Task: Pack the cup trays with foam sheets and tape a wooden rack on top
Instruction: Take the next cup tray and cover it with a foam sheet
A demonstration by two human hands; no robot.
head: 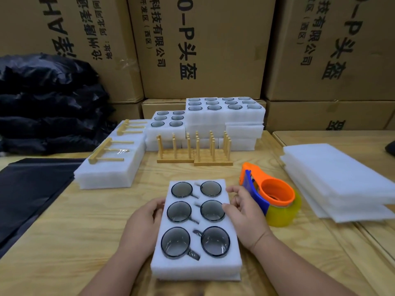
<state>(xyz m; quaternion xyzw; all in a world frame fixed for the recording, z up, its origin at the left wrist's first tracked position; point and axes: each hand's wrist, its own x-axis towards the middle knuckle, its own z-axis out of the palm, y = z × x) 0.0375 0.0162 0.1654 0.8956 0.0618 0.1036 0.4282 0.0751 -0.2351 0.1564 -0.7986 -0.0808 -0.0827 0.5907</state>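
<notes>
Tray of white foam holding six grey glass cups [197, 229] sits uncovered at the near edge of the plywood table [74, 221]. Left hand [142, 223] and right hand [243, 212] grip its long sides, fingers curled over the rims. Risk — a tilted lift could spill cups. Further right, the orange tape dispenser [270, 194] crowds the tray; stacked white foam sheets [337, 180] and upright wooden peg racks [192, 149] wait beyond.
</notes>
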